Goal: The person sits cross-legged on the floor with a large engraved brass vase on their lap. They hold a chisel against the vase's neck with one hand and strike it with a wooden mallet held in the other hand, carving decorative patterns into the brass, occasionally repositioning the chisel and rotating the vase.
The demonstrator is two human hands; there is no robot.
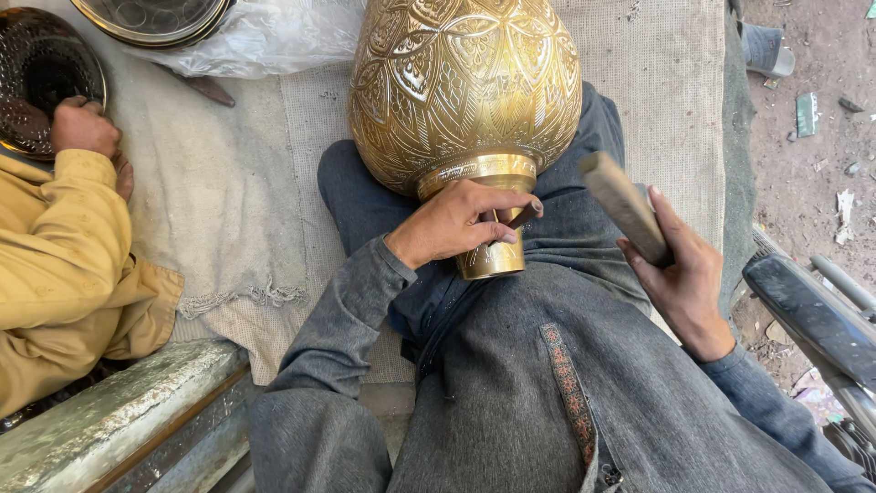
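the person sits with legs stretched out, grey cloth over the lap. the left hand [456, 224] lies against the narrow neck of a brass vase [465, 91] and its grip is clenched on a thin dark chisel [522, 215], the tip set to the neck's plain band. the right hand [680, 274] is raised off to the side, grasping a blocky mallet [625, 205] near its lower end, the head tilted up and apart from the chisel.

judging by this, the step in hand is engraving the neck: tool placed, striker lifted. the next move seems to call for a short, measured blow square on the chisel's end, with the left hand holding the tip steady so it does not skid on the curved metal.

the vase lies on its side across the thighs, neck toward the person, round belly pointing away. the belly is densely cut with leaf and petal patterns and shines gold; the neck looks smoother, with only a band of marks near the shoulder.

farther left, another person in a yellow sleeve [64, 237] rests a hand [84, 128] on a dark patterned dish [41, 64]. a woven mat [228, 192] lies under everything.
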